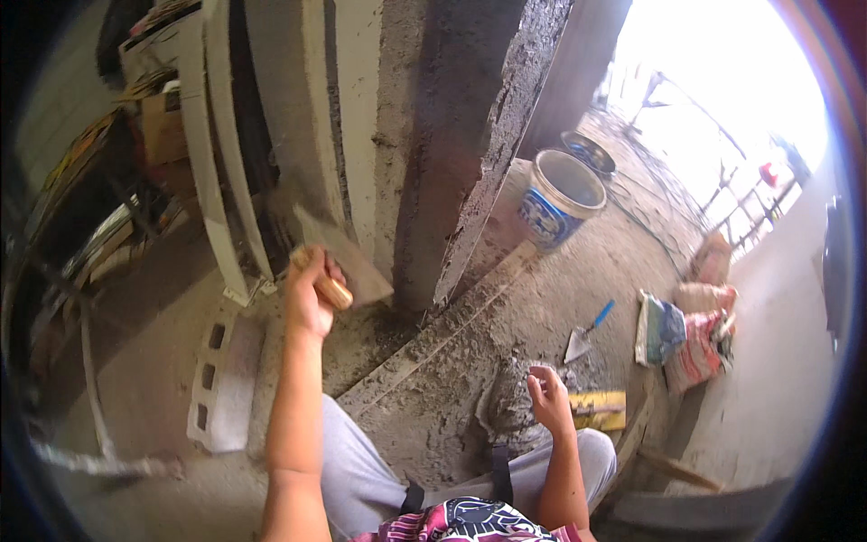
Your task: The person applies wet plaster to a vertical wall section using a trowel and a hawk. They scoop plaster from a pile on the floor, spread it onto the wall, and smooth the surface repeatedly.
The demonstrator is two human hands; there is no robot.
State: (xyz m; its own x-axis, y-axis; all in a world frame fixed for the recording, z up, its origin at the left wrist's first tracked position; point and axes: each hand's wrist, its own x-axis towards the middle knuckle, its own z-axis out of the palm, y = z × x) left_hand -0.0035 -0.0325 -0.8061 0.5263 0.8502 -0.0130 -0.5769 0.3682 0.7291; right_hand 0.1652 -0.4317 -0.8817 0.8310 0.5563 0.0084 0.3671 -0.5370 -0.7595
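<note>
My left hand [312, 287] is closed around the wooden handle of a plastering trowel [348, 262]. The trowel's flat metal blade is held near the lower part of a mortar-coated column [442, 154], whose right edge looks rough; whether they touch I cannot tell. My right hand [549, 399] is over wet grey mortar [506, 397] in front of my knees, its fingers loosely bent and apart with nothing visible in them. A yellow flat object [601, 409] lies beside that wrist. Farther right, a pointed trowel [580, 343] with a blue handle lies on the ground.
A hollow concrete block [226, 384] lies at left, near leaning pale boards [217, 154]. A long wooden board [442, 330] runs along the column's foot. A mortar-smeared bucket [560, 199] and dark basin [589, 154] stand behind; sacks [695, 348] sit by the right wall.
</note>
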